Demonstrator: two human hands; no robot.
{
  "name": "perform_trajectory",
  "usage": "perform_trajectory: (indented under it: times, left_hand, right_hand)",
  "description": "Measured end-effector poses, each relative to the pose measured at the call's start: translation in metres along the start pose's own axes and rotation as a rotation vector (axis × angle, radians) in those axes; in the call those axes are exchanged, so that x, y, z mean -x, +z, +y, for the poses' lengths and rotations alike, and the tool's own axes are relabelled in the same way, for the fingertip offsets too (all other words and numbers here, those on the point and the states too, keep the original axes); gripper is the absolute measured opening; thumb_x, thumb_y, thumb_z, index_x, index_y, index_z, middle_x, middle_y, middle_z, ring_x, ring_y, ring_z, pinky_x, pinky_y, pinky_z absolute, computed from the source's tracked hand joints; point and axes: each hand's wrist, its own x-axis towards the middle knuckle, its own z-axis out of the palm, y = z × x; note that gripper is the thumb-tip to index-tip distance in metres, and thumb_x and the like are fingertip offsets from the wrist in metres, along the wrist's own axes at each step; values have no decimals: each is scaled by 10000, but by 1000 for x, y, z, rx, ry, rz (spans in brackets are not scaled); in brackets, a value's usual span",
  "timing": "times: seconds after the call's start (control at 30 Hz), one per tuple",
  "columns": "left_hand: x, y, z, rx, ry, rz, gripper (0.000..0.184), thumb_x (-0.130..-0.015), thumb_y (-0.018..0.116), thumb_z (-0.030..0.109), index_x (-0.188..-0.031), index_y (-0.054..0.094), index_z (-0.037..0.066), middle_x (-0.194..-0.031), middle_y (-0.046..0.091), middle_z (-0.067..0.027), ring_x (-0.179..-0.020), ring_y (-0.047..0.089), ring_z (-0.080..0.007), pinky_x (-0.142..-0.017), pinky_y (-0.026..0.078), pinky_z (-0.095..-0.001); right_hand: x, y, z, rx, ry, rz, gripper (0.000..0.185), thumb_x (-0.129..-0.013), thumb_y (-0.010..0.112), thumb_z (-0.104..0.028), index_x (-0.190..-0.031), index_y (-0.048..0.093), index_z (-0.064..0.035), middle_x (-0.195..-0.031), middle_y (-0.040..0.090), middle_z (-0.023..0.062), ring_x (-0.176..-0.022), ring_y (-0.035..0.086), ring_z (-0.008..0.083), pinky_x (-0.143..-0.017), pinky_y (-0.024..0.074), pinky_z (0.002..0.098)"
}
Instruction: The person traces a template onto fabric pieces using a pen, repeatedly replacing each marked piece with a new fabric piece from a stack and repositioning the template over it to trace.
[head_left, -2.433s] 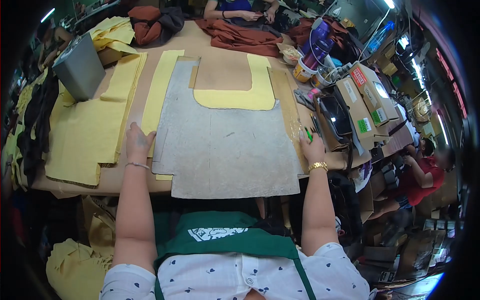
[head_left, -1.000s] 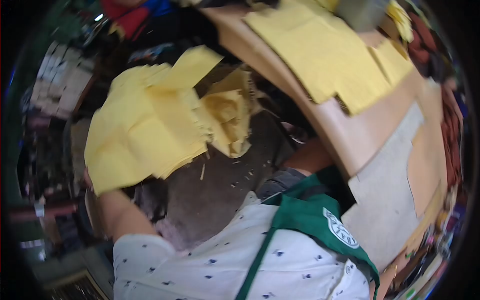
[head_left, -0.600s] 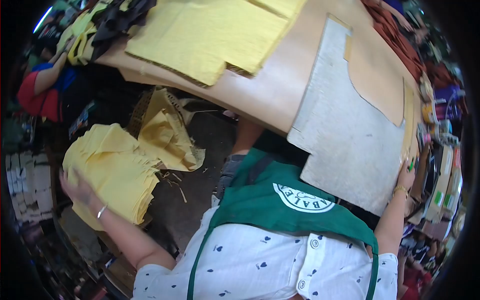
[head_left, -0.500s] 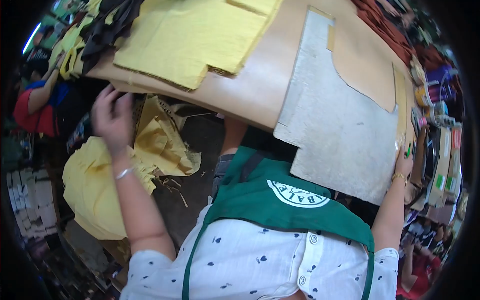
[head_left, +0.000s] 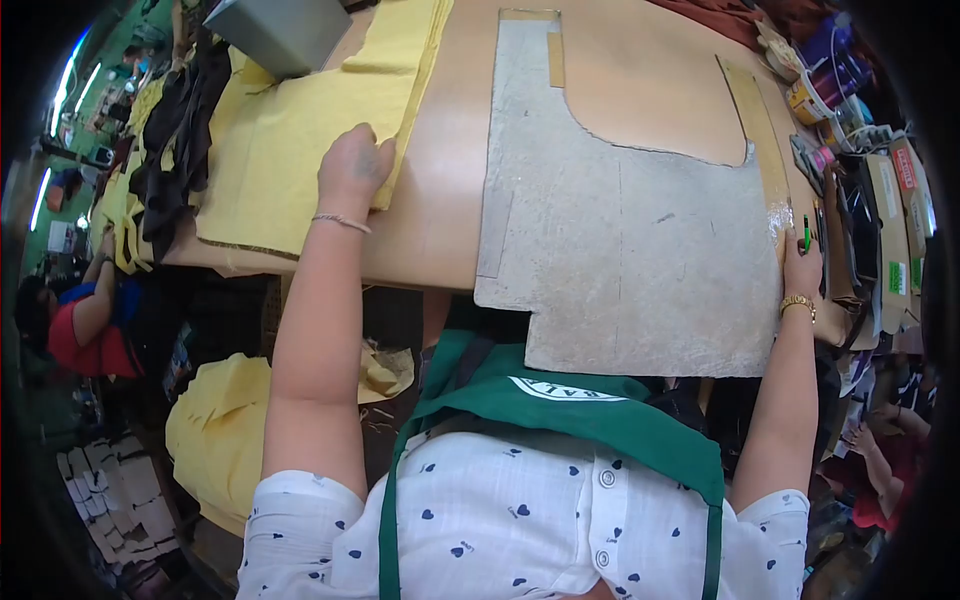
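My left hand (head_left: pixel 355 165) is closed at the right edge of a stack of yellow cloth (head_left: pixel 270 160) on the table; its fingertips are partly hidden. A large grey cardboard pattern (head_left: pixel 630 250) with tan taped edges lies flat to the right of the cloth, jutting over the near table edge. Beside the pattern's lower right side, my right hand (head_left: pixel 803 265) is closed around a green pen (head_left: pixel 806 233), which points upward between the fingers.
A grey metal block (head_left: pixel 280 35) sits on the cloth's far end. Dark cloth strips (head_left: pixel 185 150) hang at the table's left. A yellow cloth bundle (head_left: pixel 220 430) lies below. Tubs (head_left: pixel 810 100) and boxes (head_left: pixel 890 230) stand at right. A person in red (head_left: pixel 90 325) is at left.
My left hand has moved from below the table's left edge up onto the yellow cloth and closed. The view has shifted, bringing the metal block into sight. My right hand keeps the pen.
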Motion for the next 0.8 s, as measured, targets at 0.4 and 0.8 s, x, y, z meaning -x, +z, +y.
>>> perform_trajectory:
  times: [0.4, 0.8]
  left_hand:
    - [-24, -10, -13, -20, 153, -193, 199, -720, 513, 163, -809, 599, 8, -815, 592, -183, -774, 569, -303, -694, 457, -360]
    - [-34, -16, -18, 101, 192, -363, 221, -680, 580, 160, -797, 608, -25, -648, 589, -123, -592, 557, -193, -595, 443, -295]
  right_hand:
    - [2, 2, 2, 16, -22, 40, 480, -743, 528, -468, -843, 564, 0, -830, 569, 206, -815, 539, 341, -721, 411, 391]
    - [-2, 6, 8, 23, -19, 16, 481, -753, 521, -464, -865, 548, 3, -874, 569, 191, -842, 535, 327, -745, 405, 378]
